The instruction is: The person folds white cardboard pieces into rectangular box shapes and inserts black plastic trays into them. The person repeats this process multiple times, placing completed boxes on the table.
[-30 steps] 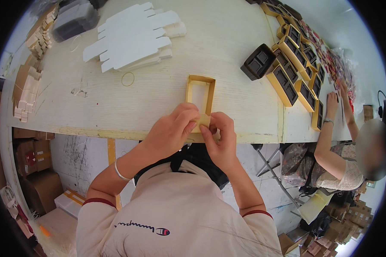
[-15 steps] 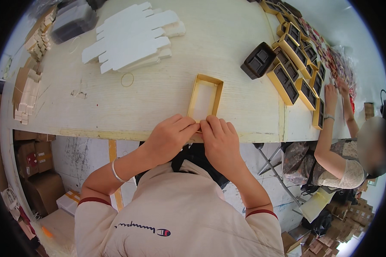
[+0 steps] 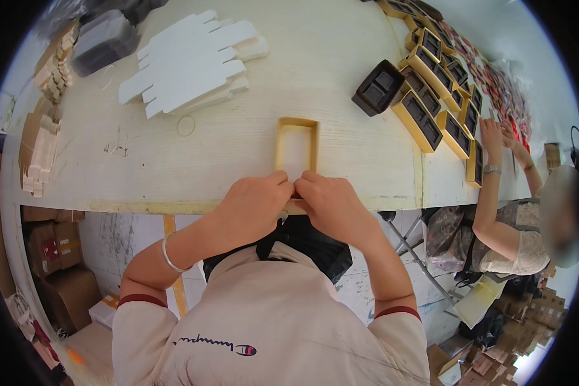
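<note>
A shallow gold cardboard box with a pale floor lies at the table's front edge, its near end under my fingers. My left hand pinches the near left corner. At the near right corner my right hand has its fingers bent over the same end wall. The fingertips of both hands almost meet there and hide most of that end. To the right stands a stack of black plastic trays, apart from my hands.
White flat-folded cartons are piled at the back left, with a rubber band nearby. Gold boxes with black trays crowd the right side. Beyond them, a co-worker's hands reach over small packets. Dark plastic trays stand far left.
My view has shifted slightly, so the box and table things appear a little further left. Both hands stay at the box's near end, fingers slightly rearranged. The co-worker's hands have shifted.
</note>
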`<act>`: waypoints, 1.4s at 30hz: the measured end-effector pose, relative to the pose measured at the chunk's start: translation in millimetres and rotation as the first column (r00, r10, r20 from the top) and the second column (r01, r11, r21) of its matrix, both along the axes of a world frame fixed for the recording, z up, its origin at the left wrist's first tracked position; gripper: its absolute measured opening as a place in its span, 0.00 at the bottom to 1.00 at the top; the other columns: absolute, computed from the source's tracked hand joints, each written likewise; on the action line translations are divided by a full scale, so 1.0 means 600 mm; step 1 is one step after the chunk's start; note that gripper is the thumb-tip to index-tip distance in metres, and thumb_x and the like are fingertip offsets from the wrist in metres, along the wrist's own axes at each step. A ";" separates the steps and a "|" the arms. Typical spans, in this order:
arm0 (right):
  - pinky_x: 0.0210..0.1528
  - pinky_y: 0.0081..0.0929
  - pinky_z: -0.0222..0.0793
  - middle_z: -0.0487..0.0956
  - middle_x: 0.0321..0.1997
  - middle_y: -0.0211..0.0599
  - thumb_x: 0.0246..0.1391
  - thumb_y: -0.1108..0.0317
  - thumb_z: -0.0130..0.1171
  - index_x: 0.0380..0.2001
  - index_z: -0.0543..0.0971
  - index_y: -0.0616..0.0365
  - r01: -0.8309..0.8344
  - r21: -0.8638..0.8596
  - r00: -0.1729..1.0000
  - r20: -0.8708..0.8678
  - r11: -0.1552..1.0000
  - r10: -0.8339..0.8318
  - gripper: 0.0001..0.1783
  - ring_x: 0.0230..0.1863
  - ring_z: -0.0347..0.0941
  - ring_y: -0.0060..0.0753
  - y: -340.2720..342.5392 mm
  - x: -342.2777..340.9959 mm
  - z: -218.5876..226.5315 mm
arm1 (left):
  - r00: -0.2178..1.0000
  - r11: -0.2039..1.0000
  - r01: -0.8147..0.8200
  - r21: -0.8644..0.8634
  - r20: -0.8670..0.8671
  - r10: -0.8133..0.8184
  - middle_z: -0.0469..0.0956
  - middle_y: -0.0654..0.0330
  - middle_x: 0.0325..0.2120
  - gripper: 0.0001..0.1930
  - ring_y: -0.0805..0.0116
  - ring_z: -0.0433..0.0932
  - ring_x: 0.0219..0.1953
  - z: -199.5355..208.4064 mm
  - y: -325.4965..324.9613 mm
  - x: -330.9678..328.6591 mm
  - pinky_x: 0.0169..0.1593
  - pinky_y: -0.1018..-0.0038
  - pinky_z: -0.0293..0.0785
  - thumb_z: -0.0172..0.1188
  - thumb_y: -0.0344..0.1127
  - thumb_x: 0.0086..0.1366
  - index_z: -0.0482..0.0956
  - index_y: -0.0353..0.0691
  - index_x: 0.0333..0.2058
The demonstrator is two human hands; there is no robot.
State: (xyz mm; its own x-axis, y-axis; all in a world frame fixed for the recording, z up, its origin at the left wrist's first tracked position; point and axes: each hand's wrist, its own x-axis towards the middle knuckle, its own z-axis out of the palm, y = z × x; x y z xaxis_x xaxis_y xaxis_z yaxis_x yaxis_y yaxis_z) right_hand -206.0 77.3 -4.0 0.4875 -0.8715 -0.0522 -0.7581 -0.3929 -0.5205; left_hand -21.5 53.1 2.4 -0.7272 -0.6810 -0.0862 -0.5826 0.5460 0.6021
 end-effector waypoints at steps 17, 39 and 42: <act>0.60 0.42 0.61 0.66 0.62 0.45 0.39 0.68 0.70 0.54 0.72 0.56 0.009 -0.320 0.997 0.078 0.947 0.017 0.34 0.60 0.63 0.54 -0.002 -0.038 0.022 | 0.997 1.000 -0.023 0.018 -0.073 0.024 0.65 0.56 0.45 0.38 0.55 0.74 0.39 0.002 -0.095 0.042 0.41 0.65 0.73 0.74 0.34 0.46 0.67 0.39 0.56; 0.36 0.34 0.64 0.71 0.26 0.37 0.45 0.72 0.67 0.24 0.76 0.63 0.266 -0.298 0.961 0.010 0.917 -0.276 0.09 0.34 0.68 0.41 -0.188 -0.198 0.035 | 0.957 0.927 -0.285 -0.244 -0.134 0.259 0.67 0.53 0.50 0.51 0.56 0.75 0.39 -0.032 -0.016 0.026 0.39 0.67 0.74 0.73 0.53 0.44 0.59 0.38 0.64; 0.35 0.34 0.65 0.76 0.27 0.38 0.46 0.71 0.66 0.26 0.78 0.64 0.277 -0.453 0.961 0.147 0.847 -0.235 0.09 0.32 0.70 0.40 -0.187 -0.210 0.041 | 0.955 0.927 -0.289 -0.240 -0.135 0.263 0.65 0.53 0.52 0.54 0.55 0.75 0.39 -0.014 -0.021 0.025 0.40 0.66 0.74 0.74 0.55 0.41 0.57 0.41 0.65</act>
